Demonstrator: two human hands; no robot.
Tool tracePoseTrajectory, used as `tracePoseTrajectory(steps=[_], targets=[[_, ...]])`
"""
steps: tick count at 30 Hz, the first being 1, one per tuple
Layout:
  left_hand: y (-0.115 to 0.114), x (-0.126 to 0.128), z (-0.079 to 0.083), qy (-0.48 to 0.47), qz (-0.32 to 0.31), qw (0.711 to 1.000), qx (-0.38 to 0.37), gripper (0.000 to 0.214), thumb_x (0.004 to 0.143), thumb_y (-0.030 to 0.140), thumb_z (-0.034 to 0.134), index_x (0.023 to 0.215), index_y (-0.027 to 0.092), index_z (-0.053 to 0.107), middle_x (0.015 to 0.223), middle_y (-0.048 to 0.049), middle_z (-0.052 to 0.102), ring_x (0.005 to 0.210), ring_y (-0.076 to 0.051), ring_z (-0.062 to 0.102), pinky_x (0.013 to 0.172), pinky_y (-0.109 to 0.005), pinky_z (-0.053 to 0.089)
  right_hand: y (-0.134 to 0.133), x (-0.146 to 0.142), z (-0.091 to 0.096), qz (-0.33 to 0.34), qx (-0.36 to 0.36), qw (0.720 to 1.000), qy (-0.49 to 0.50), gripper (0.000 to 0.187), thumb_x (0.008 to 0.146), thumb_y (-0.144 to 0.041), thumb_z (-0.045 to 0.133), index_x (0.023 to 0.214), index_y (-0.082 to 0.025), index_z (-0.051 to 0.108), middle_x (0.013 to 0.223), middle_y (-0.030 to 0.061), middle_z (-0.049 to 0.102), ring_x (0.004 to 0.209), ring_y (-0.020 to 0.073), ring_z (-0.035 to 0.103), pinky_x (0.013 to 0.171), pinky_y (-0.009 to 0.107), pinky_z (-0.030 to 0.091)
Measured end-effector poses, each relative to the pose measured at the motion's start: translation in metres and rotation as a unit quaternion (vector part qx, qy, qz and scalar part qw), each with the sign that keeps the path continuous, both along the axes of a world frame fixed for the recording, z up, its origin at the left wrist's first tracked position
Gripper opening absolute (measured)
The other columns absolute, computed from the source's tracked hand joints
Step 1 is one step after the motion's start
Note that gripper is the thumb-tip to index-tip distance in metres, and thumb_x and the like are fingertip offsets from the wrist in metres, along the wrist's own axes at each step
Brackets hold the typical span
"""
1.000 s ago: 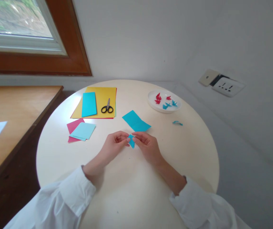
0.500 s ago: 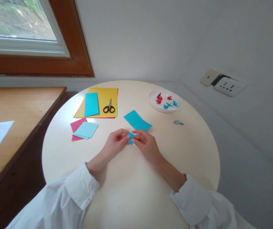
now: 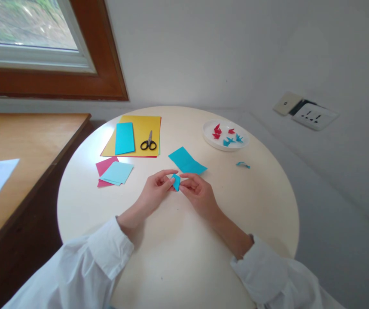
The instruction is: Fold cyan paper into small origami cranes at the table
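A small folded piece of blue paper (image 3: 176,183) is held between my two hands above the round table. My left hand (image 3: 159,185) pinches its left side, thumb on top. My right hand (image 3: 199,192) has its fingertips closed at the paper's right edge. Just beyond my fingers lies a larger creased blue sheet (image 3: 187,161). To the far right, a white plate (image 3: 207,136) carries several small folded paper birds, red ones (image 3: 217,131) and blue ones (image 3: 230,140).
Black-handled scissors (image 3: 148,144) and a blue paper stack (image 3: 124,138) lie on yellow sheets (image 3: 142,124) at the back left. Nearer are light blue squares (image 3: 117,172) over pink ones (image 3: 107,165). A blue paper strip (image 3: 243,165) lies at right. A wooden desk (image 3: 36,137) stands left.
The folded blue paper has turned slightly between my fingers, and more of its face shows at my left thumb. The whole view has shifted a little.
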State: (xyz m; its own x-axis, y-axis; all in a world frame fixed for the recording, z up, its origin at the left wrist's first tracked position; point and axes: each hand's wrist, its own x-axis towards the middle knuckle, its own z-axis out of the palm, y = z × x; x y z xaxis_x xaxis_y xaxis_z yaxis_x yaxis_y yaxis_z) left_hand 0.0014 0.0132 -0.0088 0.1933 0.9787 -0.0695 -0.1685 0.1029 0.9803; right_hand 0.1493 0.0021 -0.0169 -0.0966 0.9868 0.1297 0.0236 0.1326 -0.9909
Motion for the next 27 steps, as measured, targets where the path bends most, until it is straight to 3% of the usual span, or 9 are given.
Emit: tracePoseTrajectory(steps=[8, 17, 21, 27], targets=[[0.001, 0.001, -0.003, 0.033, 0.004, 0.999, 0.029, 0.033, 0.073, 0.04, 0.065, 0.094, 0.015, 0.062, 0.058, 0.0024, 0.053, 0.057, -0.011, 0.053, 0.054, -0.022, 0.043, 0.001, -0.001, 0.001, 0.0, -0.011, 1.0, 0.006, 0.028, 0.068, -0.022, 0.063, 0.095, -0.019, 0.058, 0.07, 0.0003, 0.067, 0.069, 0.0147, 0.064, 0.068, 0.029, 0.05], [-0.001, 0.004, 0.004, 0.084, 0.04, 0.994, 0.054, 0.024, 0.072, 0.037, 0.065, 0.083, 0.016, 0.06, 0.05, 0.0061, 0.048, 0.051, -0.01, 0.052, 0.05, -0.021, 0.04, -0.001, -0.002, 0.001, 0.006, -0.009, 1.0, 0.018, 0.024, 0.074, -0.028, 0.06, 0.095, -0.019, 0.058, 0.069, -0.0002, 0.066, 0.068, 0.0137, 0.063, 0.067, 0.027, 0.049], [-0.003, 0.004, 0.008, 0.104, 0.043, 0.991, 0.067, 0.023, 0.072, 0.037, 0.065, 0.081, 0.017, 0.06, 0.049, 0.0063, 0.047, 0.049, -0.009, 0.049, 0.048, -0.02, 0.037, -0.002, -0.002, 0.001, -0.003, -0.025, 1.0, 0.014, 0.028, 0.069, -0.029, 0.065, 0.095, -0.02, 0.058, 0.072, 0.001, 0.068, 0.07, 0.0153, 0.065, 0.067, 0.028, 0.05], [-0.002, 0.004, 0.006, 0.083, 0.025, 0.996, 0.02, 0.03, 0.071, 0.037, 0.067, 0.091, 0.015, 0.064, 0.052, 0.0041, 0.052, 0.053, -0.011, 0.054, 0.051, -0.022, 0.039, -0.004, -0.001, 0.0, -0.002, -0.024, 1.0, 0.006, 0.027, 0.07, -0.027, 0.066, 0.095, -0.02, 0.06, 0.073, 0.0007, 0.068, 0.072, 0.0162, 0.066, 0.069, 0.029, 0.051]])
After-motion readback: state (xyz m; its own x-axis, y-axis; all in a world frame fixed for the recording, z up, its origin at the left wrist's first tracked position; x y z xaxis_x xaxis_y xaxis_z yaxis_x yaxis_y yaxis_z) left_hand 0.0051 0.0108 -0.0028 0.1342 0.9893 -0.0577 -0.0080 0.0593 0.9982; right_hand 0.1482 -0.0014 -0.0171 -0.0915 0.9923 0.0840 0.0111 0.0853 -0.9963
